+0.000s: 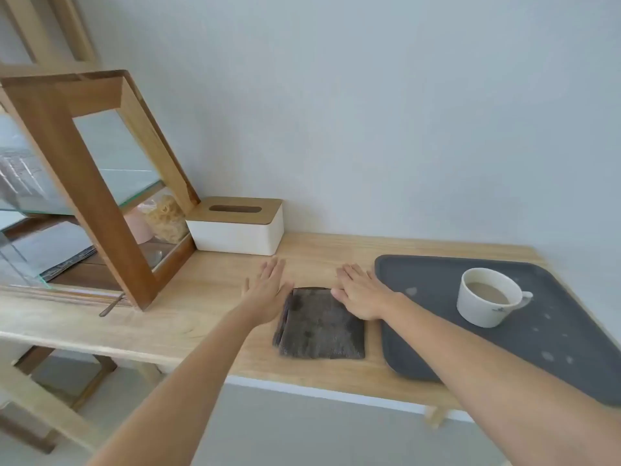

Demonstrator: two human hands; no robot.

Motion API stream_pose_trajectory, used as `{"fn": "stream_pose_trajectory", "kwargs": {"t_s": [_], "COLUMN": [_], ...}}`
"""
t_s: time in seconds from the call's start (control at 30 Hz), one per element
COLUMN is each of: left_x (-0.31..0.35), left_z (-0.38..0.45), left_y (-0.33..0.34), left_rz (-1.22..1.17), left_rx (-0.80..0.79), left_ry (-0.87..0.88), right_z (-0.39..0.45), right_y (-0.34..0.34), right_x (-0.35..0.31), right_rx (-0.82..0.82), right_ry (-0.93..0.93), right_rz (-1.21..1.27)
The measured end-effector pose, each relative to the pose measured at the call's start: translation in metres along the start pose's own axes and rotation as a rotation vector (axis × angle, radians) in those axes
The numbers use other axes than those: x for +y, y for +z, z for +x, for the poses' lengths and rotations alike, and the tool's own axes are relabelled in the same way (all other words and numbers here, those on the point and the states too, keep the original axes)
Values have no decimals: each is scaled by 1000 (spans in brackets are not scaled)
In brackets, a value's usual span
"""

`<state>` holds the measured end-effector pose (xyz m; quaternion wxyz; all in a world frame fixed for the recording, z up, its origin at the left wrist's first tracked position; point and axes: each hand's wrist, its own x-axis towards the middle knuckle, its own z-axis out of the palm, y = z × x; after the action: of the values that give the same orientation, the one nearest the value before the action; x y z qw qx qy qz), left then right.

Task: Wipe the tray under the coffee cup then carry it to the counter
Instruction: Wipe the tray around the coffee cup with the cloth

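A dark grey tray (437, 317) lies on the right part of a light wooden table (208, 297), with pale spots on its surface. A white coffee cup (485, 299) with milky coffee stands on the tray. A folded dark grey cloth (322, 331) lies flat just left of the tray. My left hand (267, 290) is flat and open at the cloth's left edge. My right hand (361, 294) is flat and open over the cloth's far right corner, beside the tray's left rim. Neither hand holds anything.
A white tissue box with a wooden lid (237, 225) stands against the wall behind the hands. A wood-and-glass display case (100, 196) fills the table's left side, with a metal utensil (111, 306) in front of it. The table's front edge runs below the cloth.
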<state>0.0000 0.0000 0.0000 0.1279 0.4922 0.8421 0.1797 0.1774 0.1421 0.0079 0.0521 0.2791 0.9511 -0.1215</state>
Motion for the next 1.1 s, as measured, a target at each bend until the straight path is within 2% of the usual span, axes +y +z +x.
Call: {"fn": "stream_pose_trajectory", "kwargs": {"t_s": [0.1, 0.2, 0.37, 0.6, 0.7, 0.77, 0.87, 1.0, 1.1], "left_x": [6, 9, 11, 31, 61, 85, 119, 145, 160], "left_z": [-7, -14, -22, -36, -37, -34, -30, -32, -40], "left_y": [21, 41, 53, 39, 26, 22, 29, 59, 79], "left_rz": [-56, -40, -37, -534, -734, -769, -706, -389, -15], "left_rx": [-72, -96, 68, 289, 279, 269, 213, 110, 123], "left_ry": [-15, -41, 19, 151, 179, 182, 169, 127, 135], "right_z": [-7, -12, -23, -53, -69, -77, -85, -112, -152], "right_y": [14, 24, 28, -3, -33, -50, -56, -41, -37], "right_x": [4, 3, -6, -3, 14, 31, 55, 78, 100], "right_rx": [-8, 93, 269, 461, 556, 581, 549, 479, 675], "right_ry": [43, 42, 6, -3, 24, 75, 168, 191, 123], "right_rz": [1, 42, 264, 625, 660, 630, 522, 357, 345]}}
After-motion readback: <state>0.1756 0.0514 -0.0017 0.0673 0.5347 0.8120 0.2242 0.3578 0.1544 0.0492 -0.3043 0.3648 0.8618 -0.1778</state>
